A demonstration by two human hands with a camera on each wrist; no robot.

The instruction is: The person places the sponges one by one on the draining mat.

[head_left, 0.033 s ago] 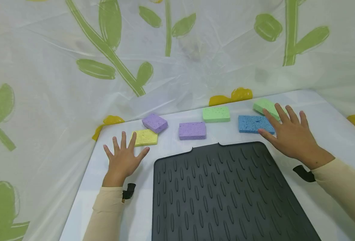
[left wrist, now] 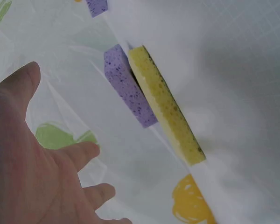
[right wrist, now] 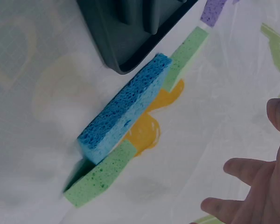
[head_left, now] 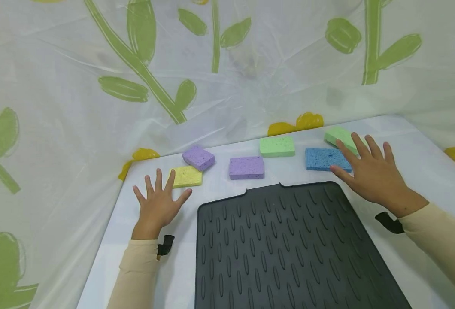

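With its fingers spread, my left hand (head_left: 156,212) hovers near a yellow sponge (head_left: 189,176) and holds nothing. A purple sponge (head_left: 198,158) touches the yellow one's back edge; the left wrist view shows both beyond the thumb. On the other side, my right hand (head_left: 380,182) is also spread and empty. Its fingers partly cover a blue sponge (head_left: 324,159) and a light green sponge (head_left: 336,134) behind it. In the right wrist view, the blue sponge (right wrist: 126,107) stands clear of the fingers. Another purple sponge (head_left: 247,167) and another green sponge (head_left: 277,146) lie between the hands.
A dark grey ridged mat (head_left: 266,223) with a raised rim lies on the white table (head_left: 107,266), between the forearms and in front of the sponges. Behind the table's far edge hangs a pale sheet (head_left: 250,98) printed with green leaves and yellow shapes.
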